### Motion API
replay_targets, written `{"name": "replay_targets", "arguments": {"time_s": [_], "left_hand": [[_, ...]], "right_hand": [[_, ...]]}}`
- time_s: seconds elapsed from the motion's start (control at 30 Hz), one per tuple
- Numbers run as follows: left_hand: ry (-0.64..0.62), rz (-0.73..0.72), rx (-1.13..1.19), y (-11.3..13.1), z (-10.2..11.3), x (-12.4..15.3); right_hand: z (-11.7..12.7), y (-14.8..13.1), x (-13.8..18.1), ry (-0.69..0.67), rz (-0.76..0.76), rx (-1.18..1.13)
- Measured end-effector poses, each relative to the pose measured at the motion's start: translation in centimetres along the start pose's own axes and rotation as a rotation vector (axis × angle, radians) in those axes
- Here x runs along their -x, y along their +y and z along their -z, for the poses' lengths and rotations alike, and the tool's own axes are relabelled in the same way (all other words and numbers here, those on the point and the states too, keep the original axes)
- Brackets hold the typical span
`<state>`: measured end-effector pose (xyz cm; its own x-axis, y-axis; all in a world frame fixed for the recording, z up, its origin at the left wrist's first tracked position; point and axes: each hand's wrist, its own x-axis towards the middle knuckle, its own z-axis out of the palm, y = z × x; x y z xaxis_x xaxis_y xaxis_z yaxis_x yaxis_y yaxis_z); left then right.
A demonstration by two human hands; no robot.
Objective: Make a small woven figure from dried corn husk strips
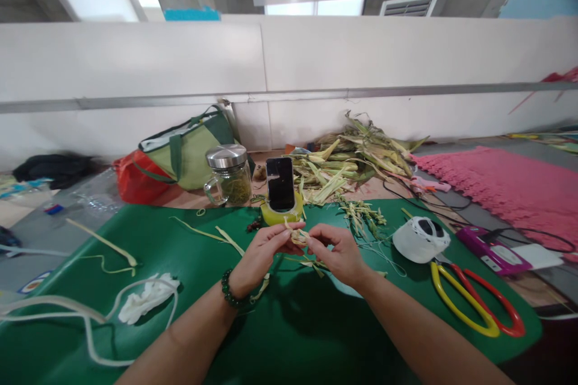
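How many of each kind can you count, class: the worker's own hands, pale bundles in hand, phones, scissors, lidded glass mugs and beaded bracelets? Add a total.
Hands: 2 (left hand, right hand)
Pale bundle in hand: 1
Phone: 1
Scissors: 1 pair
Lidded glass mug: 1
Beaded bracelet: 1
Total: 7

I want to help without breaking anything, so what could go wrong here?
The thin pale strips pinched between the left hand and right hand might tear if pulled hard. The phone stands propped up just beyond the hands, so a bump could perhaps tip it. The scissors lie near a corner of the green surface and might get knocked off.
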<state>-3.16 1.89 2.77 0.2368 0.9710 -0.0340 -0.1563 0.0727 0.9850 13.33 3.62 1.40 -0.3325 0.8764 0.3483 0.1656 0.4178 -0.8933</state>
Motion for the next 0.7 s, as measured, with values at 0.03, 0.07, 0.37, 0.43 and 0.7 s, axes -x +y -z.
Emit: {"name": "replay_targets", "arguments": {"time_s": [0.03, 0.07, 0.37, 0.43, 0.7], "left_hand": [[-0.002, 0.001, -0.003, 0.02, 0.0, 0.01], [-0.006, 0.002, -0.006, 0.04, -0.01, 0.01], [-0.012, -0.005, -0.057, 0.21, -0.09, 0.19], [-0.016, -0.005, -0.076, 0.18, -0.14, 0.22], [-0.001, -0.016, -0.178, 0.09, -0.55, 0.16]], "right_hand": [[-0.01, 0.04, -0.01, -0.001, 0.007, 0.002], [-0.02, 0.08, -0.02, -0.001, 0.011, 0.004], [0.07, 0.25, 0.15, -0.007, 0.015, 0.021], [0.0, 0.38, 0.15, -0.014, 0.006, 0.015], [-0.48, 0.79, -0.04, 0.005, -0.053, -0.003]]}}
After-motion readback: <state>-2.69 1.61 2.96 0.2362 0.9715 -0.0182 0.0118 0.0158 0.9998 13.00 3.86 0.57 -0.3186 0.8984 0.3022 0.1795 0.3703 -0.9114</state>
